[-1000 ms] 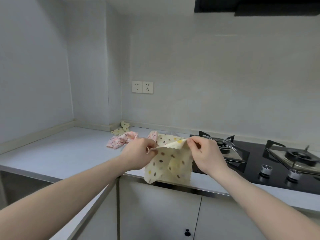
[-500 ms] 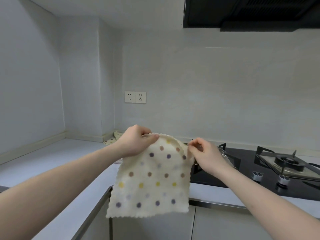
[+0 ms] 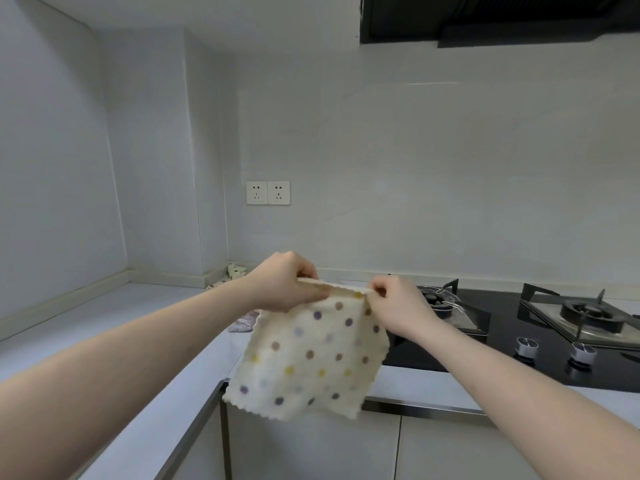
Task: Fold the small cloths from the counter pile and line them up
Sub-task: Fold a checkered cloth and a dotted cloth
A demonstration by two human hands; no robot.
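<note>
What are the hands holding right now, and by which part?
Both hands hold one cream cloth with coloured polka dots by its top edge: the left hand pinches the upper left corner, the right hand the upper right, and it hangs free.
</note>
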